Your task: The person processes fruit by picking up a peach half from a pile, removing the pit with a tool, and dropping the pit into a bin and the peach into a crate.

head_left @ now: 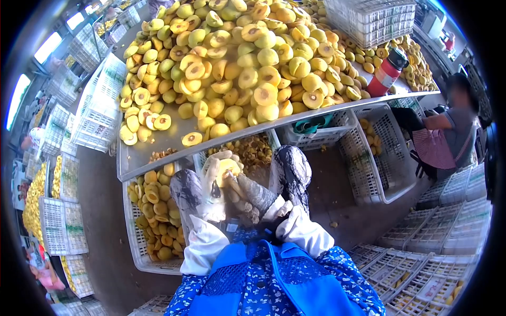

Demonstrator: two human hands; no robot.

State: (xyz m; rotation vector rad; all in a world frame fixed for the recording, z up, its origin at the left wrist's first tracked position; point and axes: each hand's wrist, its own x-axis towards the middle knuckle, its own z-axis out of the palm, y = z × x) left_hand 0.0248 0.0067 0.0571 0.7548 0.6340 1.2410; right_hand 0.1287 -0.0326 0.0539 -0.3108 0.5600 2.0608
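Observation:
My left hand (213, 181), in a pale, stained glove, is wrapped round a yellow peach half (229, 167) with its cut face up. Close against it, my right hand (249, 196) wears a greyer glove, and its fingers are bent in toward the peach half. Whatever the right fingers grip is hidden; a small dark shape shows between the hands. Both hands are above my lap, between my knees, just below the metal table's edge. A crate (153, 268) of peach halves (158, 210) stands to the left of my leg.
A metal table (138, 152) bears a large heap of peach halves (232, 58), a red bottle (387, 72) and a white crate (371, 23). Under it are a crate of brown scraps (247, 150) and more crates (387, 158). A seated person (456, 126) is at right. Stacked crates (421, 279) flank me.

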